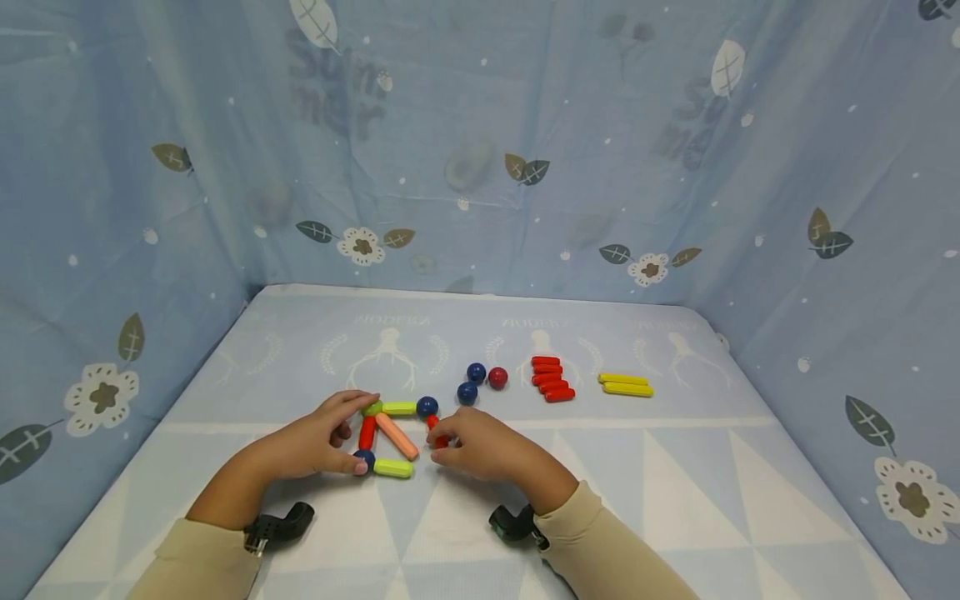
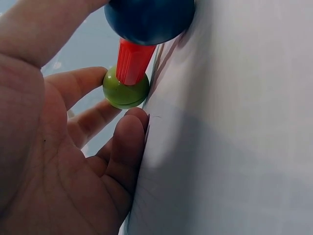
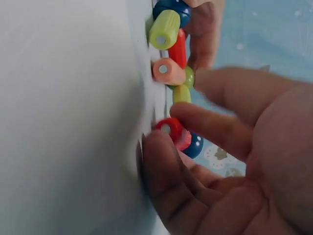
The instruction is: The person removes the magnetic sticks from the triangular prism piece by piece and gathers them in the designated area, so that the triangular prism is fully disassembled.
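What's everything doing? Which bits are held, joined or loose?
Left hand: holding green ball, near blue ball
Right hand: pinching right red stick
Left red stick: joined at both ends
Far lime stick: joined at both ends
Near lime stick: one end free
Orange stick: one end free
Far blue ball: joined
Other two blue balls: loose
Red ball: loose
Five red sticks: loose
Yellow sticks: loose

Head view: set back and high, wide, faces forward and down across the table point(image 1: 420, 533) to the patterned cloth point(image 1: 480, 100). Left wrist view looks from close in along the left hand point(image 1: 311, 437), table at frame right; right wrist view, equally close, looks along the right hand point(image 1: 483, 446), table at frame left. All three share the green ball point(image 2: 126, 95).
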### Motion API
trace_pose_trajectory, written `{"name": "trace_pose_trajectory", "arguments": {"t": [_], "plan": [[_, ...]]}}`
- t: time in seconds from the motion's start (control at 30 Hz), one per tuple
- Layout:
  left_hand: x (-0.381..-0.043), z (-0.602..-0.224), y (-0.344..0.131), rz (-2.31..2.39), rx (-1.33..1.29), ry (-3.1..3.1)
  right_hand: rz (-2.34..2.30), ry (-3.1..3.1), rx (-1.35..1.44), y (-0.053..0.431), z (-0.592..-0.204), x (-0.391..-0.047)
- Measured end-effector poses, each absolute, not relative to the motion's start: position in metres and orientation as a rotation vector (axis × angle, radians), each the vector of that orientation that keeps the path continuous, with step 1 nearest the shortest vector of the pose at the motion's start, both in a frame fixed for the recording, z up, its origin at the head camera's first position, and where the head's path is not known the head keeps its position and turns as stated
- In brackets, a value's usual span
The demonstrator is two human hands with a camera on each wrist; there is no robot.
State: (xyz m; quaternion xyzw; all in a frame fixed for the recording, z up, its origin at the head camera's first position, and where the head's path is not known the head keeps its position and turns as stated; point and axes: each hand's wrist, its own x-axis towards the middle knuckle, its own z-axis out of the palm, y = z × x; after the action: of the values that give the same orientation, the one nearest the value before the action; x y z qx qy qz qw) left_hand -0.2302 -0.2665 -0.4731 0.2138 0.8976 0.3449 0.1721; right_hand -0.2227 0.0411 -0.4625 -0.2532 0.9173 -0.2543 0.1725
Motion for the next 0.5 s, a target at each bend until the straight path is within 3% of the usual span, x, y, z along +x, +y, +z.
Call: {"name": "trace_pose_trajectory", "arguments": {"t": [0.5], "plan": [[-0.228, -0.4724, -0.2666, 0.988, 0.6, 2.531, -1.143, 2.807, -0.27, 0.0455, -0.4636, -0.2271]]}}
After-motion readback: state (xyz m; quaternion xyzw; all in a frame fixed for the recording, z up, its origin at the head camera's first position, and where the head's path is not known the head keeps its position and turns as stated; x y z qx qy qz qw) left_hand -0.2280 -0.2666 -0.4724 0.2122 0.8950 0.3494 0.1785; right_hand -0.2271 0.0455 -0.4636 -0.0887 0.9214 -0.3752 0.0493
